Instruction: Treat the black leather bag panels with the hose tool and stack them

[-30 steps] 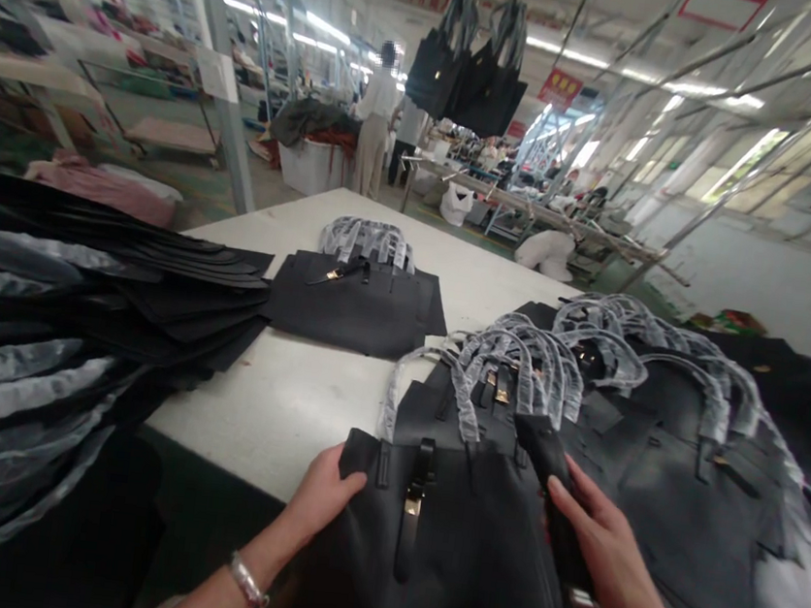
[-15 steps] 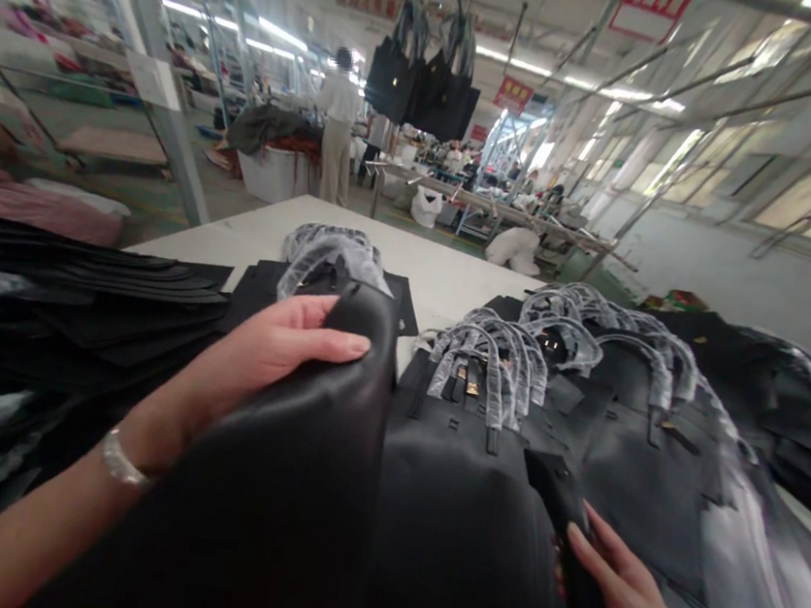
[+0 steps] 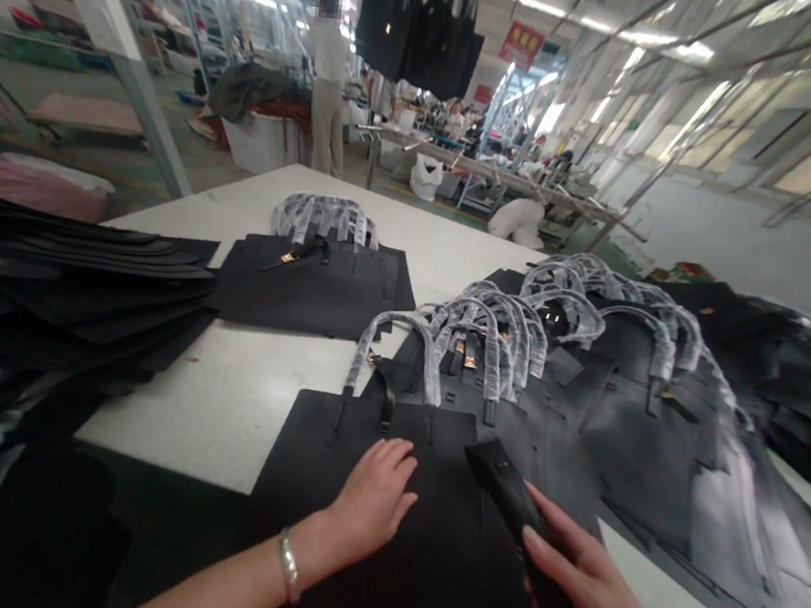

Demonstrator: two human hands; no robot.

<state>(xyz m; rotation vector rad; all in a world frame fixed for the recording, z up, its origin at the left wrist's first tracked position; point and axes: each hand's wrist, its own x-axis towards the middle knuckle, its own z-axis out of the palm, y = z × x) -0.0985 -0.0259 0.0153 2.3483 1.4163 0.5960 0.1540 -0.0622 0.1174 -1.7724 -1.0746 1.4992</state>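
Note:
A black bag panel (image 3: 309, 439) lies in front of me, with a plastic-wrapped handle (image 3: 404, 319) at its top edge. A short black strap (image 3: 387, 395) lies over that edge, and a gold-coloured fitting shows at the handle. Palm down on the panel rests my left hand (image 3: 370, 497), thumb apart and fingers loosely bent, with nothing seen in it. To its right, my right hand (image 3: 584, 568) grips a narrow black leather piece (image 3: 502, 486) with a small dark fitting or hole near its far end. The lower part of that piece is hidden or blurred.
Further back on the white table (image 3: 231, 421) lies a stack of black bag panels (image 3: 305, 288) with wrapped handles. More black panels are piled at left (image 3: 122, 282) and right (image 3: 625, 436). Black bags (image 3: 417, 37) hang overhead; a person (image 3: 328, 81) stands beyond the table.
My left hand held up the edge of a black panel; that panel is now down, and the hand lies on it. The right hand has shifted left with the leather piece. The view has tilted down.

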